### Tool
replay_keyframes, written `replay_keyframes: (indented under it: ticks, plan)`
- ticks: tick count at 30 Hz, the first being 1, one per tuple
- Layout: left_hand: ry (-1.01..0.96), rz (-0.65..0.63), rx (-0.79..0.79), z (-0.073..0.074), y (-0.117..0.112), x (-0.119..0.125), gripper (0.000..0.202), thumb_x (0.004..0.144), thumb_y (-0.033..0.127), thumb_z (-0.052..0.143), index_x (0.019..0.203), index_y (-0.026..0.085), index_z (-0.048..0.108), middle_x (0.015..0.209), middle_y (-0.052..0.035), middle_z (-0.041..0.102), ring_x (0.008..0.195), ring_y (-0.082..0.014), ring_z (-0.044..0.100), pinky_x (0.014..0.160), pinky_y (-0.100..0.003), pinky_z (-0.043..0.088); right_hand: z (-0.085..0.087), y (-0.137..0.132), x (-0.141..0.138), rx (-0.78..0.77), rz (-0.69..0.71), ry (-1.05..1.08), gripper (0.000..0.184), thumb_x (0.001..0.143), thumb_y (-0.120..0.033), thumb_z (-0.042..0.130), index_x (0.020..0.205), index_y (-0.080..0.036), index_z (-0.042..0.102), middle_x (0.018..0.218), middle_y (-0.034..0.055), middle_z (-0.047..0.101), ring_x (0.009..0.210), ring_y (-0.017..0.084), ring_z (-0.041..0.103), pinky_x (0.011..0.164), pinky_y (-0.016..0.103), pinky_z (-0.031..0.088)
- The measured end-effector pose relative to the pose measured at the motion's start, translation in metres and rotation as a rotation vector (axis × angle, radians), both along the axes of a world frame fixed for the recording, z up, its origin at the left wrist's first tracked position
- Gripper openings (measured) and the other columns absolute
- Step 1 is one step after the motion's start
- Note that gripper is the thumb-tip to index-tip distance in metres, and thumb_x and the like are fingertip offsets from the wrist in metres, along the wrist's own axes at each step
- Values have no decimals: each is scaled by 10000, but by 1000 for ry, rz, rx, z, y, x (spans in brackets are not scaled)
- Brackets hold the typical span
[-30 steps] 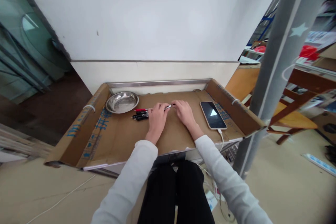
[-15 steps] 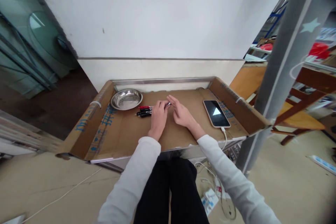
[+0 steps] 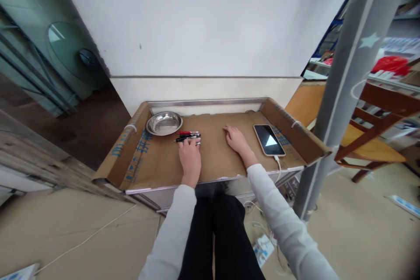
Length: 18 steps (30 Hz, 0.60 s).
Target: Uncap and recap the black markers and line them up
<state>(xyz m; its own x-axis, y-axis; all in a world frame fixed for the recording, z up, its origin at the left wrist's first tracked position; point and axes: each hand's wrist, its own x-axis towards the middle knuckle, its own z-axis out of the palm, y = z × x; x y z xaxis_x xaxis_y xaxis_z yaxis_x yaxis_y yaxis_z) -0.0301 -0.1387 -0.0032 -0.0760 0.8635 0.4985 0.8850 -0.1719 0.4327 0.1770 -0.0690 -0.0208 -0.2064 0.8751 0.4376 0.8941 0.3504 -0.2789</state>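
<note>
Several pens, one red (image 3: 188,132) and others black (image 3: 181,139), lie side by side on the cardboard just right of a shallow metal bowl (image 3: 164,123). My left hand (image 3: 190,155) is at the near side of this row, its fingertips bent down over the closest pen, whose light end (image 3: 197,143) shows beside them. The fingers cover most of that pen. To the right, my right hand (image 3: 236,139) rests low over the bare cardboard, holding nothing, with its fingers loosely bent and a fingertip pointing left.
The cardboard tray (image 3: 216,157) has raised side walls and a wall behind it. A phone (image 3: 269,140) with a white charging cable (image 3: 278,167) lies at its right. A grey post (image 3: 337,96) and a wooden chair (image 3: 377,144) stand beyond.
My hands, together around a pen at the tray's middle before, are now apart. The left has moved to the near side of the pen row; the right has shifted right, without a pen.
</note>
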Motion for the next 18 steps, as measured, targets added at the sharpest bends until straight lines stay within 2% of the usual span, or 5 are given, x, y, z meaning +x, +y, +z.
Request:
replay_keyframes:
  ticks: [2, 5, 8, 10, 18]
  plan:
    - [12, -102, 28, 2, 2, 2, 239, 866, 159, 454, 1058, 185, 594, 1027, -113, 569, 958, -246, 485, 874, -409, 414, -1, 0, 0, 13, -2, 13, 374, 832, -78, 363, 1143, -88, 572, 1213, 174, 586, 1150, 213, 525, 1013, 390, 382]
    - [67, -328, 63, 6, 0, 8, 246, 878, 153, 429, 1084, 185, 558, 1073, -88, 568, 1021, -220, 485, 953, -376, 388, -2, 1, 0, 20, 1, 35, 371, 825, -71, 374, 1130, -110, 582, 1180, 158, 608, 1129, 201, 539, 994, 386, 398]
    - [132, -517, 24, 5, -1, 11, 238, 886, 169, 417, 1066, 205, 568, 1093, -57, 582, 1036, -197, 495, 992, -357, 363, -1, 2, 1, 23, -11, 53, 354, 829, -74, 384, 1111, -122, 592, 1152, 141, 623, 1093, 199, 555, 973, 367, 408]
    - [153, -546, -13, 3, 0, 13, 232, 878, 180, 433, 1056, 212, 578, 1113, -47, 583, 1046, -198, 495, 994, -360, 359, 0, 1, 0, 29, -21, 59, 340, 835, -77, 386, 1100, -119, 595, 1134, 138, 630, 1074, 199, 558, 960, 353, 410]
    - [138, -499, -72, 1, 5, 13, 231, 882, 181, 418, 1017, 227, 601, 1082, -34, 611, 1000, -203, 512, 948, -372, 376, 3, 1, -2, 41, -35, 54, 317, 829, -74, 396, 1060, -123, 609, 1069, 123, 647, 1022, 200, 563, 921, 333, 419]
